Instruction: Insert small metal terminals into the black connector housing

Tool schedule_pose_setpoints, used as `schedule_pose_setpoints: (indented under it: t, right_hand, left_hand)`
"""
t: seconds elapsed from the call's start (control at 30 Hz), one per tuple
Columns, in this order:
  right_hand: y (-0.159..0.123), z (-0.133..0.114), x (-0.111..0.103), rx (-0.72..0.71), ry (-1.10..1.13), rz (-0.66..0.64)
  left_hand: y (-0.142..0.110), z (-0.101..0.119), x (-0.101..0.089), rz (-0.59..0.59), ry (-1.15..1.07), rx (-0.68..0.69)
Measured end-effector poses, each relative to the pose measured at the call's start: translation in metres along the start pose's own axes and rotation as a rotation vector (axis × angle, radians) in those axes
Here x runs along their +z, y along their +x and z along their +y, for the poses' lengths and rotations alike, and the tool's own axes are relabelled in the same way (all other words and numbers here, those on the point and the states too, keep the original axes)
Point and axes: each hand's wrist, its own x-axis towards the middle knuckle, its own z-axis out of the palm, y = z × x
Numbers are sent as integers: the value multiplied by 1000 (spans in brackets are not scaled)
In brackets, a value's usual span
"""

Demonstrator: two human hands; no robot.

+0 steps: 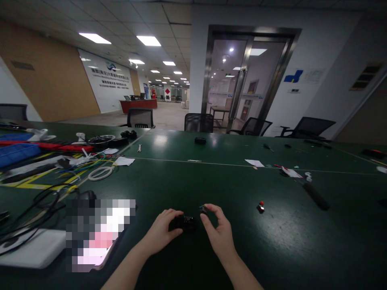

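A small black device (188, 222) with light markings on its top sits on the green table. My left hand (160, 231) is closed on its left side, thumb in front and fingers behind. Just to the right, my right hand (220, 233) pinches a small dark piece (203, 209) between thumb and index finger. That piece is held slightly apart from the device; its exact kind is too small to tell. Further right lies a small black and orange item (260, 207). To the left of my hands is a lit screen (105, 235), blurred into blocks.
Cables (45, 205) and a white box (39, 247) crowd the left side, with blue trays (19, 154) behind. A small wrench (139, 148), a black box (200, 140) and paper (254, 163) lie farther back. A dark rod (315, 196) lies right. Chairs (198, 122) line the far edge.
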Motion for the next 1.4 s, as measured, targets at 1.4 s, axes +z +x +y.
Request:
schedule_pose_setpoints:
  t: [1.4]
  right_hand:
    - [0,10,1,-41,7,52]
  left_hand:
    - [1,-6,2,21,33,71]
